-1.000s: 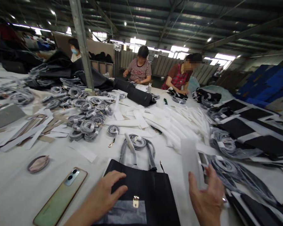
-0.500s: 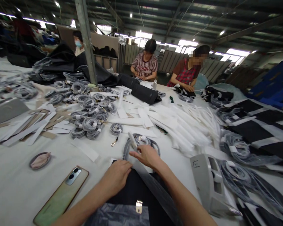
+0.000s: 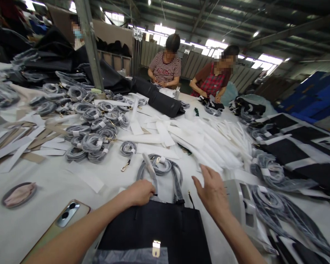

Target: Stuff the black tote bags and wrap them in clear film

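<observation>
A black handbag (image 3: 156, 227) lies in front of me on the table, with a gold-coloured clasp (image 3: 156, 248) and dark film over its lower front. Its film-wrapped handle (image 3: 178, 179) loops away from the top edge. My left hand (image 3: 142, 192) is closed at the left base of the handle; its fingertips are partly hidden. From beside that hand a pale strip (image 3: 149, 163) sticks up. My right hand (image 3: 213, 190) is off the bag with its fingers apart, holding nothing, close to a grey dispenser-like device (image 3: 236, 201). A coiled strap (image 3: 162, 165) lies within the handle loop.
Coiled wrapped straps (image 3: 92, 143) are heaped to the left, beside paper strips (image 3: 30, 139). White sheets (image 3: 203, 143) cover the middle. A phone (image 3: 63, 216) lies near my left arm. Black bag pieces (image 3: 286, 150) are at right. Two co-workers (image 3: 165, 66) work across the table.
My right hand has moved right, away from the bag, and opened. The translucent strip that crossed the bag's front is gone from there. My left hand stays at the bag's top edge.
</observation>
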Demonstrator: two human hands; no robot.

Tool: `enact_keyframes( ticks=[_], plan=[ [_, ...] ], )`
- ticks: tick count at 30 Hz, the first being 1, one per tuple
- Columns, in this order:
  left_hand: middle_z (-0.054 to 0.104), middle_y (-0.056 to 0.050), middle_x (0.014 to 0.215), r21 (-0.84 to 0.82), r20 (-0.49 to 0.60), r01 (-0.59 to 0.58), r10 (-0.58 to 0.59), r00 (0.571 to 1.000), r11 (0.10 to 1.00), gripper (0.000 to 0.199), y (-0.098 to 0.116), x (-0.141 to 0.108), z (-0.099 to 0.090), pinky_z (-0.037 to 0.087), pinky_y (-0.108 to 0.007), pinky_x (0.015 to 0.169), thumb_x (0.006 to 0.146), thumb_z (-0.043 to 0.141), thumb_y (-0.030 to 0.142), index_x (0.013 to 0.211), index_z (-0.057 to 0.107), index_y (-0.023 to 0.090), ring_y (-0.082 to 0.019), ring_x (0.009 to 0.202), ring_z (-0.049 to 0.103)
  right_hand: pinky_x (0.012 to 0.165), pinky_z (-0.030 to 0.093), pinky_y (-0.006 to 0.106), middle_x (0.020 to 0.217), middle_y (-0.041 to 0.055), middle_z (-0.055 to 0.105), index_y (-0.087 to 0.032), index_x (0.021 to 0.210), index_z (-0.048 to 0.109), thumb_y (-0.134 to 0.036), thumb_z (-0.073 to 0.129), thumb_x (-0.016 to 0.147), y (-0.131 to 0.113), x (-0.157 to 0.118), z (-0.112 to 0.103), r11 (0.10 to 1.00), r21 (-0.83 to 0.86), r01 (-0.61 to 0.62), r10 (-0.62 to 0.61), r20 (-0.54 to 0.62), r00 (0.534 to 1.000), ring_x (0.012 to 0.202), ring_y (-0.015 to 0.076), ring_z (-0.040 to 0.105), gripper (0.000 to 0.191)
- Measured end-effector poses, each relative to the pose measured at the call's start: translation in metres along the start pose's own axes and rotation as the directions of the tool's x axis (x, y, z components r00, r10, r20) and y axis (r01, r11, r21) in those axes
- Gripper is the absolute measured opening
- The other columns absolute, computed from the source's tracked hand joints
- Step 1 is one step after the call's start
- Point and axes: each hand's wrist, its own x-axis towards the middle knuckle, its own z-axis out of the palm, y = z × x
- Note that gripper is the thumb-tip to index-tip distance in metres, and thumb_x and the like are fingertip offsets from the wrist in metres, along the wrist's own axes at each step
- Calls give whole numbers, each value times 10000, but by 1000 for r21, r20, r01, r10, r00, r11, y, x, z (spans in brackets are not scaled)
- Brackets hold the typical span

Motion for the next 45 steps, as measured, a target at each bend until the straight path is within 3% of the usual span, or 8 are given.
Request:
enact_keyframes(
  ticks=[4, 8, 15, 21, 26, 32, 39, 45],
  plan=[
    [735, -90, 880, 46, 59, 26, -29, 998, 999, 277, 2, -1, 5, 491, -328, 742, 825, 442, 174, 863, 714, 213, -248, 842, 678, 740, 449, 286, 886, 70, 691, -186, 931, 655, -326, 520, 888, -56, 16, 44, 939, 342, 40, -194, 432, 880, 836, 210, 631, 200],
    [732, -109, 863, 78, 114, 57, -66, 991, 995, 252, 3, 4, 3, 503, -305, 670, 815, 467, 199, 865, 713, 179, -234, 768, 675, 643, 404, 272, 709, 58, 664, -161, 717, 642, -326, 661, 767, -95, 35, 87, 937, 346, -33, -164, 525, 835, 718, 206, 616, 174],
    [719, -115, 865, 71, 111, 46, -54, 992, 996, 290, 6, 2, -6, 507, -321, 690, 877, 447, 282, 849, 706, 154, -234, 760, 664, 634, 403, 226, 775, 10, 662, -151, 872, 623, -130, 557, 731, -95, 40, 85, 880, 472, -53, -200, 470, 860, 693, 139, 577, 157],
    [631, -73, 1050, -20, -124, 14, -17, 992, 1000, 243, 39, -77, -25, 435, -373, 911, 923, 447, 291, 1044, 640, 205, -232, 1005, 577, 704, 470, 261, 835, 13, 651, -191, 923, 639, -233, 540, 848, -79, -9, 31, 656, 753, 56, -363, 250, 898, 761, 156, 599, 131],
    [605, -34, 1046, -60, -171, 138, -147, 974, 989, 248, 68, -138, 16, 428, -363, 854, 909, 509, 288, 1142, 591, 264, -215, 955, 539, 804, 480, 329, 1060, 93, 638, -216, 1093, 620, -130, 524, 857, -77, -84, 13, 641, 660, 393, -556, 46, 830, 927, 191, 591, 269],
    [616, -58, 900, 107, -85, 270, -262, 961, 957, 132, 87, -150, 64, 386, -425, 785, 847, 492, 153, 887, 610, 194, -263, 884, 540, 729, 464, 330, 1029, 103, 658, -182, 1062, 620, -47, 409, 876, -80, -139, 15, 669, 496, 553, -607, -63, 792, 826, 180, 575, 312],
    [588, 59, 771, -335, 26, 187, -190, 982, 924, 107, 78, -197, 19, 350, -249, 689, 785, 491, 119, 750, 518, 216, -136, 768, 540, 721, 466, 337, 1013, 101, 682, -167, 1079, 622, -49, 404, 906, -84, -165, 7, 694, 434, 575, -563, -171, 809, 814, 180, 587, 303],
    [565, 48, 789, -508, -149, 180, -292, 945, 842, 45, 77, -200, 6, 366, -242, 705, 802, 483, 192, 820, 512, 221, -141, 782, 533, 714, 477, 358, 1016, 129, 681, -136, 1073, 634, -35, 380, 902, -94, -193, 8, 719, 331, 611, -559, -247, 792, 809, 194, 603, 322]
  ],
)
